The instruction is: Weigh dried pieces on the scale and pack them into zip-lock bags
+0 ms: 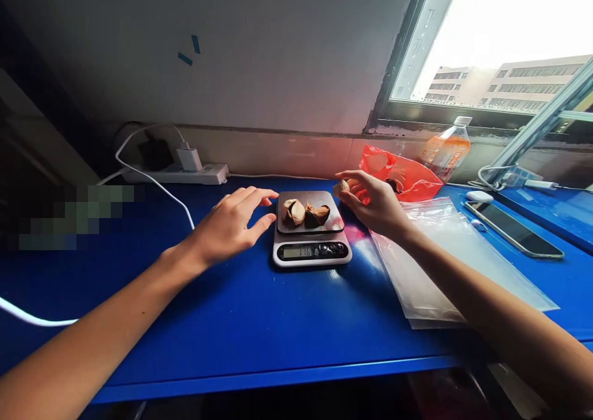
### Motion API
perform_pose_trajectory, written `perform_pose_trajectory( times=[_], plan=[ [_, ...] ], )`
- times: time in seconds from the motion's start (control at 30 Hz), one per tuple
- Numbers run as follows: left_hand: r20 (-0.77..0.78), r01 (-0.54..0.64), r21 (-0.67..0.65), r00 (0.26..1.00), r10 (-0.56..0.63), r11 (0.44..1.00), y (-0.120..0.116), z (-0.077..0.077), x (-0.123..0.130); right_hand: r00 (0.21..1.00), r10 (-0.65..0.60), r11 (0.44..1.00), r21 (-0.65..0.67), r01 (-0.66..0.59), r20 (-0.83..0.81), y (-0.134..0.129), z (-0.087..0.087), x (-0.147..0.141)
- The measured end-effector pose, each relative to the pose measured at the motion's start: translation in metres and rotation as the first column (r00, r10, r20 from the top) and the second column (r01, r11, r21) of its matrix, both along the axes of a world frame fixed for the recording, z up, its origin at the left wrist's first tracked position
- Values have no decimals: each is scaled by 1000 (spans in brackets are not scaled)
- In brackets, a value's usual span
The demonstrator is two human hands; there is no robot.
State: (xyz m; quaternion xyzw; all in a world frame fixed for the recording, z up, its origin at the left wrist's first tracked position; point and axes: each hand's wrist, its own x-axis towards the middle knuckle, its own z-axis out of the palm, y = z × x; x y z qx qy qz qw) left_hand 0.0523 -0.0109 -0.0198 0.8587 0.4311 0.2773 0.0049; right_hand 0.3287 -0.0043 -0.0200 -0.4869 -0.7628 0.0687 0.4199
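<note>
A white kitchen scale [312, 251] with a lit digital display stands in front of me. On its metal plate lie two dried, curled pieces: a cream-and-brown one [293, 212] at left and a darker brown one [317, 214] at right. Both look like dried peel, though I cannot be sure of the kind. My left hand [234, 219] is open beside the scale's left edge, fingers apart and holding nothing. Just right of the plate, above the table, my right hand [370, 202] pinches a small pale dried piece [341, 186] between thumb and fingers.
Behind my right hand sits a red plastic bag [419, 182] with dark pieces inside, near an orange drink bottle [447, 148]. Clear plastic bags [445, 265] lie under my right forearm. Farther right are a phone [514, 228] and an earbud case [479, 196]. A power strip [208, 173] with cables is at back left.
</note>
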Motion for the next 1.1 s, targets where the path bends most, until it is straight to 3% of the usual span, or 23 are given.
perform_pose_trajectory(
  times=[0.17, 0.37, 0.53, 0.7, 0.83, 0.93, 1.1],
  plan=[
    [2, 18, -43, 1000, -18, 999, 6, -9, -1, 997, -71, 993, -96, 71, 2, 18, -1, -5],
    [20, -6, -63, 1000, 8, 998, 7, -9, -2, 981, -79, 982, -155, 108, 179, 31, -2, -14],
    [7, -1, -76, 1000, 1, 997, 6, -9, 0, 970, 34, 991, -135, -1, 240, 30, -5, -15],
    [-2, 15, -54, 1000, -15, 998, 6, -9, 0, 887, 248, 964, -3, -268, 390, 23, -8, -10],
    [-20, 21, -45, 1000, -21, 999, 5, -8, 1, 870, 261, 957, 9, -291, 418, 18, -13, -13],
    [-5, 7, -53, 1000, -7, 999, 3, -8, 3, 884, 274, 943, 76, -325, 379, 11, -3, -13],
    [7, 17, -55, 1000, -16, 998, 4, -9, 3, 966, 180, 947, 232, -221, 186, -14, 44, 10]
  ],
)
